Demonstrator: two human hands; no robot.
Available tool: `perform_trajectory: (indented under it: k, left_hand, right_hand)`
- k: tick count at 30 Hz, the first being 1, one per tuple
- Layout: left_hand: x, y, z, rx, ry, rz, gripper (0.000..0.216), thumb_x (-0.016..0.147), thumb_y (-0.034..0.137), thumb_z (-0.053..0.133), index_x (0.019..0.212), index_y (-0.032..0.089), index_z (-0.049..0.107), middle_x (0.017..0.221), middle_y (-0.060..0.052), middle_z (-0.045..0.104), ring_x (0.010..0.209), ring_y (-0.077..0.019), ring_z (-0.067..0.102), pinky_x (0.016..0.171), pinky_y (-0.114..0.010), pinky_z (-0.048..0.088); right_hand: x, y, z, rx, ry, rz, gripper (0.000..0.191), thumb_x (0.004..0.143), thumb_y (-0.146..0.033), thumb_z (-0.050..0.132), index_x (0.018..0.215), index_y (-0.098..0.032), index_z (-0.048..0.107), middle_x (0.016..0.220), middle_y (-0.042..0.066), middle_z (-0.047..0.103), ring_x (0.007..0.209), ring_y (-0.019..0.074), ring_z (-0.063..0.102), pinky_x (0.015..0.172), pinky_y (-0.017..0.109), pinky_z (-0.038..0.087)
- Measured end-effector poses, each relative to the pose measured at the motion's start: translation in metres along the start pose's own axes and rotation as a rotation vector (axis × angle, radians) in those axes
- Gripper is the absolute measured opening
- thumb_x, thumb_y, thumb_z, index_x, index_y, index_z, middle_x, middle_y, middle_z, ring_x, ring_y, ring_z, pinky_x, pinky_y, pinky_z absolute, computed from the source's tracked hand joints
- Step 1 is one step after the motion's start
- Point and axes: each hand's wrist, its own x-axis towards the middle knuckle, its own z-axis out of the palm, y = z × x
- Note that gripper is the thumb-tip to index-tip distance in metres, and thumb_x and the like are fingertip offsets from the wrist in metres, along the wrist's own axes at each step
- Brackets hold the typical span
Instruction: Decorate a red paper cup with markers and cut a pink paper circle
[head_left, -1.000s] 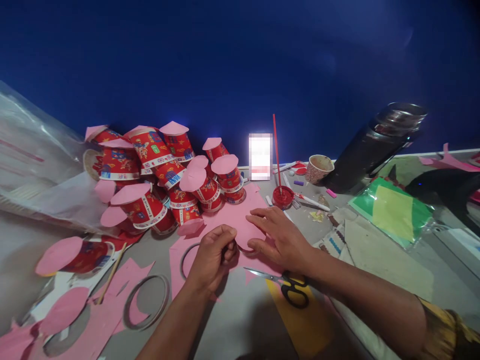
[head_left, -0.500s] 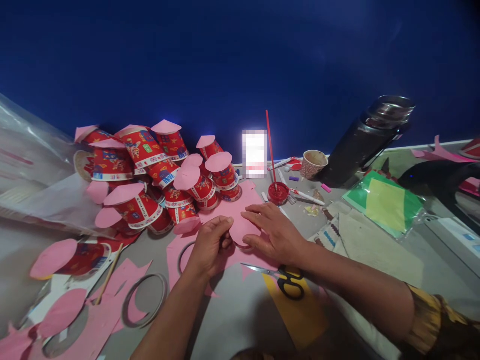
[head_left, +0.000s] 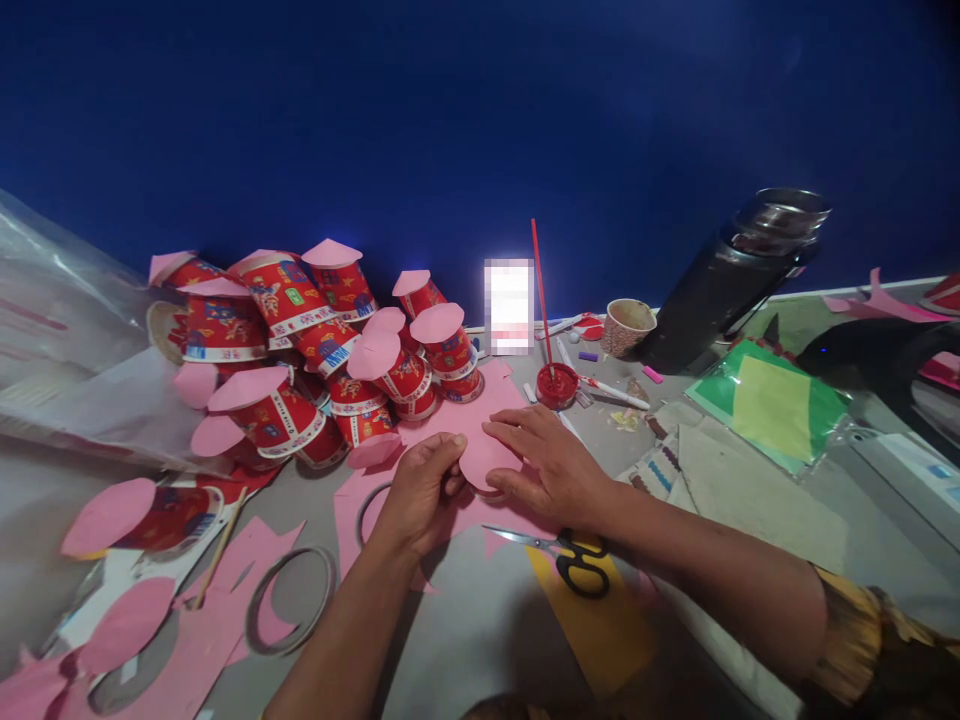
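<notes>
A pink paper circle (head_left: pixel 484 465) lies between my two hands, over a larger pink paper sheet (head_left: pixel 495 400). My left hand (head_left: pixel 427 480) pinches its left edge between thumb and curled fingers. On the other side my right hand (head_left: pixel 551 465) holds the rim, with its thumb at the near edge and its fingers curved over the far right edge. Just below the circle, scissors (head_left: pixel 577 562) with black handles rest partly on an orange-yellow paper (head_left: pixel 600 640). Beside my left wrist sits a ring (head_left: pixel 365 515), partly hidden by the hand.
Red printed paper cups (head_left: pixel 289 300) with pink paper tops are piled at the left. A red paint pot (head_left: pixel 556 387) holds a brush. Behind stand a stained paper cup (head_left: pixel 628 328) and a tilted black flask (head_left: pixel 712 290). A grey tape ring (head_left: pixel 290 600) lies on pink scraps.
</notes>
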Motion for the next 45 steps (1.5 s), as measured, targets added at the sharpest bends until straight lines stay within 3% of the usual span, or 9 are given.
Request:
perform_trajectory:
  k: [11,14,18,21,23,28,33,39,45]
  left_hand:
    - [-0.001,-0.005,-0.005,0.045,0.011,0.056,0.046,0.065,0.043,0.092,0.064,0.020,0.052,0.051,0.009,0.045,0.043,-0.0052,0.035,0.044,-0.019,0.038]
    - [-0.007,-0.005,-0.011,0.067,0.048,0.127,0.036,0.069,0.040,0.090,0.081,0.021,0.062,0.059,0.009,0.049,0.048,-0.0073,0.041,0.048,-0.019,0.040]
    - [-0.019,-0.004,-0.022,0.358,0.094,0.444,0.049,0.075,0.032,0.088,0.120,0.030,0.070,0.109,-0.002,0.068,0.093,-0.0168,0.064,0.080,-0.027,0.055]
    - [-0.024,-0.004,-0.026,0.641,0.047,0.660,0.050,0.084,0.037,0.082,0.132,0.032,0.071,0.144,-0.008,0.059,0.133,-0.0293,0.056,0.106,-0.039,0.050]
    - [-0.024,-0.004,-0.026,0.743,0.025,0.709,0.048,0.087,0.038,0.079,0.134,0.032,0.071,0.147,-0.009,0.058,0.142,-0.0328,0.049,0.115,-0.044,0.044]
    - [-0.020,-0.003,-0.023,0.772,0.040,0.694,0.033,0.093,0.038,0.074,0.125,0.033,0.078,0.138,-0.008,0.065,0.138,-0.0299,0.055,0.114,-0.041,0.044]
    - [-0.015,-0.004,-0.022,0.789,0.045,0.701,0.030,0.086,0.037,0.081,0.116,0.033,0.083,0.133,-0.008,0.068,0.134,-0.0311,0.059,0.113,-0.042,0.045]
    - [-0.014,-0.004,-0.023,0.810,0.057,0.682,0.026,0.085,0.038,0.082,0.111,0.033,0.085,0.130,-0.008,0.071,0.132,-0.0324,0.061,0.115,-0.046,0.045]
    - [-0.018,-0.007,-0.017,0.751,0.009,0.541,0.082,0.064,0.035,0.096,0.141,0.032,0.067,0.151,-0.010,0.061,0.146,-0.0382,0.050,0.122,-0.051,0.039]
  right_hand:
    - [0.000,0.001,0.003,0.030,0.003,0.004,0.046,0.103,-0.045,0.065,0.140,-0.019,0.061,0.131,0.017,0.071,0.115,0.0317,0.065,0.099,0.052,0.054]
    - [0.000,0.001,0.002,0.023,-0.005,0.007,0.046,0.104,-0.047,0.063,0.138,-0.017,0.063,0.130,0.017,0.072,0.114,0.0315,0.065,0.099,0.050,0.054]
    - [0.001,0.000,-0.007,0.055,0.058,0.046,0.048,0.106,-0.050,0.058,0.143,-0.019,0.059,0.131,0.017,0.072,0.114,0.0306,0.066,0.098,0.049,0.054]
    - [0.001,0.001,-0.018,0.120,0.208,0.174,0.031,0.107,-0.037,0.055,0.132,-0.022,0.065,0.119,0.012,0.076,0.104,0.0262,0.069,0.093,0.044,0.056]
    - [-0.001,0.004,-0.022,0.126,0.262,0.260,0.020,0.103,-0.026,0.057,0.118,-0.023,0.070,0.106,0.009,0.077,0.095,0.0238,0.070,0.088,0.040,0.057]
    - [-0.005,0.010,-0.019,0.115,0.245,0.219,0.019,0.093,-0.016,0.063,0.109,-0.023,0.070,0.105,0.008,0.077,0.097,0.0246,0.070,0.086,0.040,0.057]
    - [-0.006,0.006,-0.014,0.088,0.183,0.007,0.043,0.095,-0.038,0.076,0.132,-0.020,0.065,0.127,0.016,0.072,0.115,0.0300,0.067,0.101,0.050,0.054]
    - [-0.007,0.008,-0.010,0.067,0.097,-0.013,0.057,0.096,-0.052,0.074,0.143,-0.023,0.059,0.140,0.017,0.067,0.123,0.0322,0.064,0.102,0.054,0.054]
    - [-0.007,0.006,-0.019,0.151,0.170,-0.008,0.045,0.097,-0.024,0.064,0.141,-0.023,0.057,0.131,0.015,0.071,0.119,0.0306,0.066,0.104,0.055,0.054]
